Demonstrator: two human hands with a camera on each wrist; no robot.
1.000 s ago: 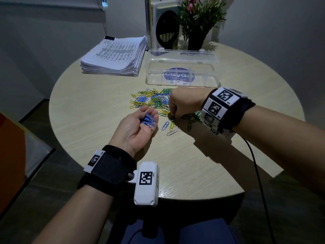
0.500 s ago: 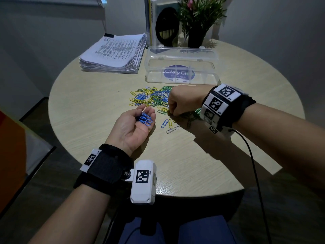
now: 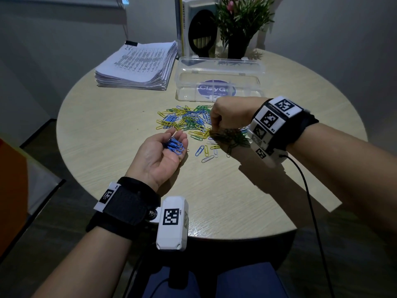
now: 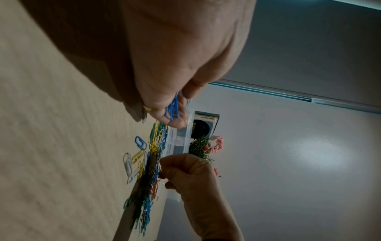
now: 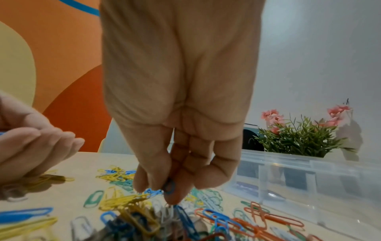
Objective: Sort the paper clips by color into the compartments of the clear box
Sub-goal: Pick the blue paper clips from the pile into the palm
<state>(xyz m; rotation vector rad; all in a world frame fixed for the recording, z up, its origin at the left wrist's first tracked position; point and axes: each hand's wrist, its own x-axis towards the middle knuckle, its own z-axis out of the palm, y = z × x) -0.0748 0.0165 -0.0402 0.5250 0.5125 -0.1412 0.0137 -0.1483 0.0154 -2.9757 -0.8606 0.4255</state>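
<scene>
A heap of blue, yellow, green, white and orange paper clips (image 3: pixel 187 121) lies mid-table, in front of the clear box (image 3: pixel 187 91). My left hand (image 3: pixel 176 139) is palm up just near the heap, its fingers cupped round several blue paper clips (image 3: pixel 175 145); they also show in the left wrist view as blue paper clips (image 4: pixel 173 108). My right hand (image 3: pixel 213 125) reaches down into the right side of the heap. Its thumb and fingertips pinch one blue clip (image 5: pixel 169 187) just above the pile. The box's compartments look bare from here.
A thick stack of printed papers (image 3: pixel 139 65) lies at the back left. A potted plant (image 3: pixel 238 24) and an upright book (image 3: pixel 197 29) stand behind the box. A black cable (image 3: pixel 309 201) hangs from my right wrist over the table's near edge.
My right hand has kept picking at the same spot in the heap. The left hand has held still with the blue clips, its fingers slightly more spread.
</scene>
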